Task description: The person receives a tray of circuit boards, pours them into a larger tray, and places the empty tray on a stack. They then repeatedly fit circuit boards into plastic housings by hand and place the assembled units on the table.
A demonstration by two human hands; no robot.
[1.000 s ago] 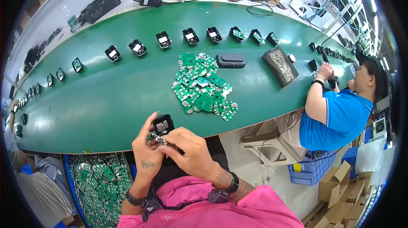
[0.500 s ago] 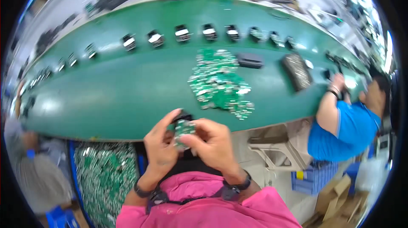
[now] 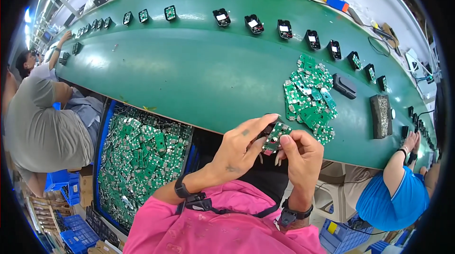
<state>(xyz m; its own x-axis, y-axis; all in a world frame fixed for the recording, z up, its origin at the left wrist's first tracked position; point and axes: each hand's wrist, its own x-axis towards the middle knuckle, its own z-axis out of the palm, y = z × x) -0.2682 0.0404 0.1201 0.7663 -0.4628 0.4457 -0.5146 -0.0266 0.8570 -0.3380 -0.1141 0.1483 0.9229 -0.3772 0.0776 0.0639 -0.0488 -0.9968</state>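
Note:
Just off the bench's front edge, my two hands are close together around one small assembly. My left hand (image 3: 239, 146) is closed around a black plastic housing (image 3: 269, 130), which my fingers and the board partly hide. A green circuit board (image 3: 278, 133) lies tilted against the housing, with a small red part at its lower end. My right hand (image 3: 303, 155) pinches the board's right side, thumb on its face. Beyond my right hand, a loose pile of green circuit boards (image 3: 310, 95) lies on the green bench (image 3: 189, 71).
Black housings (image 3: 254, 24) form a curved row along the bench's far side, some showing boards. Right of the pile are a dark plastic piece (image 3: 344, 86) and a dark block (image 3: 380, 116). A blue-edged bin (image 3: 100, 159) holds many boards. Co-workers sit left and right (image 3: 393, 202).
The view has swung left, so the bench, pile and bin appear farther right. My hands still hold the board and housing together, with the board now tilted differently.

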